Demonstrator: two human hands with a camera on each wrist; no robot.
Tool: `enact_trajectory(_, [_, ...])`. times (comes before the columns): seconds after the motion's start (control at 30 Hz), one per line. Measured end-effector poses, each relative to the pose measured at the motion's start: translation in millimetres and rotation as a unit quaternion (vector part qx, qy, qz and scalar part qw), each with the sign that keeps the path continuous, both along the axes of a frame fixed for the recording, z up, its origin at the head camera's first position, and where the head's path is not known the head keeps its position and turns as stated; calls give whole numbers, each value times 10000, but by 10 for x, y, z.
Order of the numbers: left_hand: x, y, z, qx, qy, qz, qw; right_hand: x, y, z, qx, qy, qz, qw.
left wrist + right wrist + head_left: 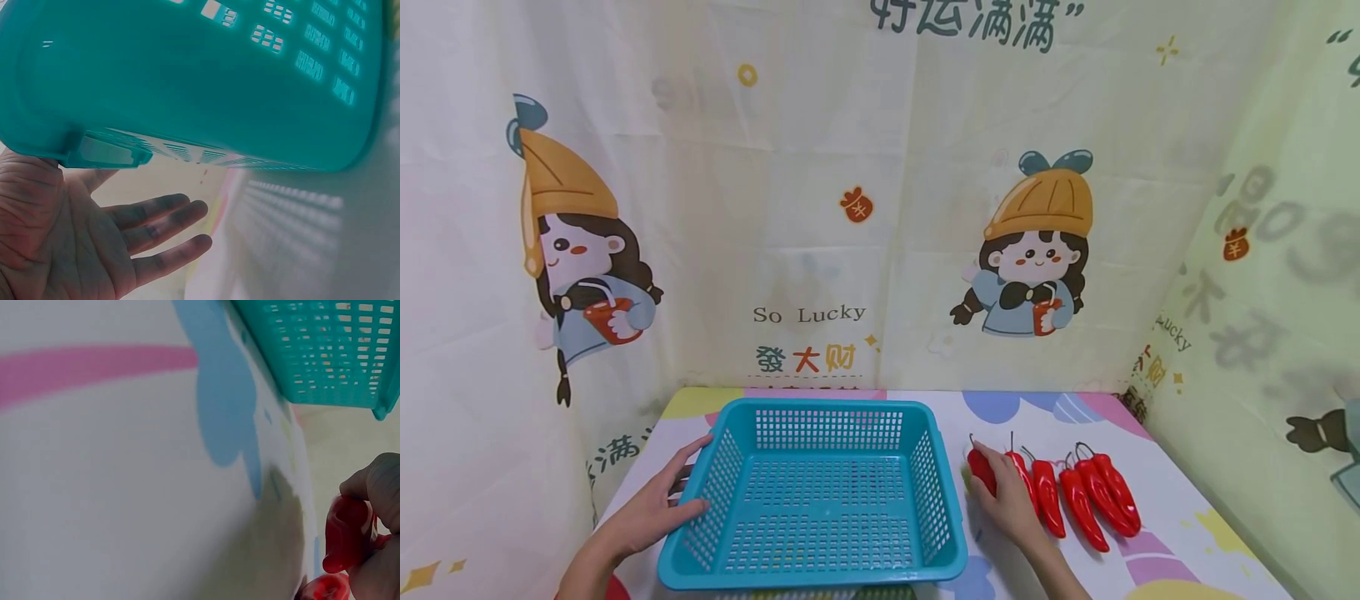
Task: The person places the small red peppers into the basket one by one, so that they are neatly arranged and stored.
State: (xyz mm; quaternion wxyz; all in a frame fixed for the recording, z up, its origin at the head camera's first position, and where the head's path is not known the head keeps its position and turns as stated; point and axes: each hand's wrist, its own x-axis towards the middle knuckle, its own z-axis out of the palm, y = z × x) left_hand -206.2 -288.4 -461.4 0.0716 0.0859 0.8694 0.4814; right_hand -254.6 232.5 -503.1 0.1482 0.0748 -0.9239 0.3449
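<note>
Through the head view, I had the blue-green basket (827, 512) standing on the desk (955, 417), in front of a pale cloth (805, 250) printed with cartoon figures. The person's left hand (658, 504) rested on the basket's left rim, fingers spread. The right hand (1009, 504) gripped a red pepper (982, 472) just beyond the basket's right side; five more red peppers (1080, 504) lay in a row to the right of it, stems pointing away from the person.

On the left wrist view, I saw the left hand's fingers stretched out beside the basket's wall; its thumb was mostly hidden.

My right wrist view showed the right hand pinching the red pepper, apart from the basket, with another pepper partly visible near it. I couldn't tell whether the held one touched the desk.
</note>
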Motion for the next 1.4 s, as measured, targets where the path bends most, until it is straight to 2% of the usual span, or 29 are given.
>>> enact_trajectory(0.4, [-5, -2, 8, 13, -42, -41, 10000, 41, -82, 148, -86, 205, -134, 9997])
enact_trajectory(0.87, [0, 10, 14, -53, -27, -36, 10000, 127, -198, 381, -277, 673, 49, 9973])
enact_trajectory(1.2, [0, 43, -2, 382, -166, -132, 9990, 223, -317, 597, -347, 882, 181, 9953])
enact_trajectory(1.4, [-3, 42, -8, 479, -210, -222, 9984, 262, -389, 711, -414, 1080, 325, 9928])
